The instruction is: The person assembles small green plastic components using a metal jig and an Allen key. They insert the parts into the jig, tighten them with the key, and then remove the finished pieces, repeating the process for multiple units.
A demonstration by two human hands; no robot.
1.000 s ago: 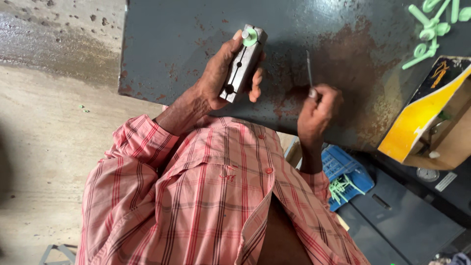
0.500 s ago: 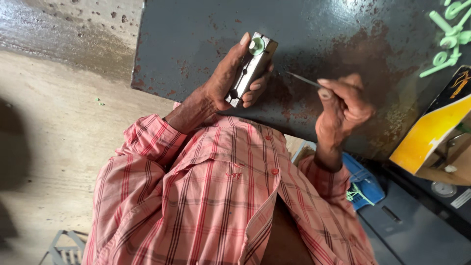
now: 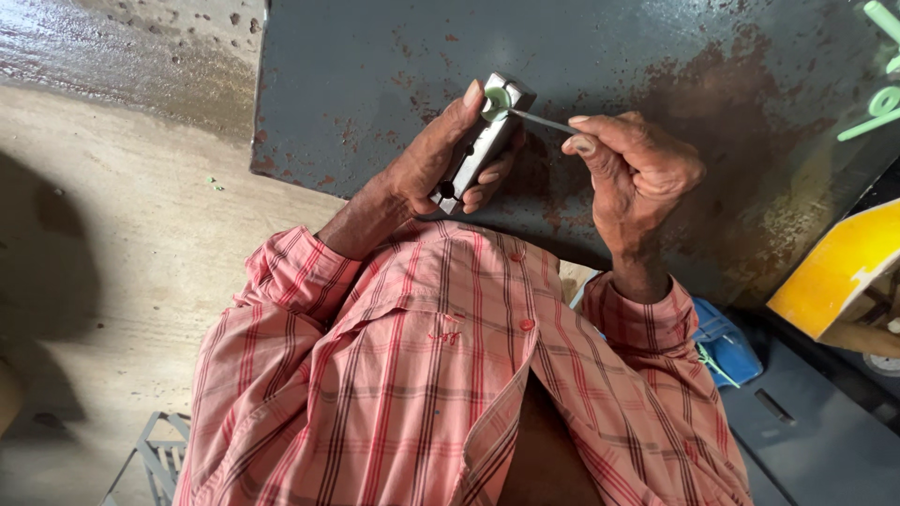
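Nearest the camera is the person's own chest, covered by a pink and red checked shirt point(image 3: 441, 375) with small orange buttons and the sleeves rolled back to the forearms. From it both arms reach up over the edge of the table point(image 3: 375, 56), a dark grey metal sheet with rust patches and scuffs.

The left hand point(image 3: 436, 155) is closed around a small silver metal block point(image 3: 480, 141), thumb along one long side and fingers curled under the other, so the block is held tilted above the table surface just past its near edge. At the block's upper end sits a pale green plastic ring point(image 3: 497, 97), set into the metal, with the left thumb tip just beside it.

The right hand point(image 3: 633, 169) is pinched on a thin metal pin point(image 3: 542, 120), thumb and forefinger pressed together on its rear end while the other fingers fold into the palm. The pin lies nearly level, and its tip touches the green ring.

Below the right forearm a blue object point(image 3: 727, 342) rests on a lower dark surface. At the right edge stands a yellow box point(image 3: 830, 272). Farther off, at the table's top right corner, lie several light green plastic parts point(image 3: 877, 103). To the left spreads a worn concrete floor point(image 3: 112, 187).
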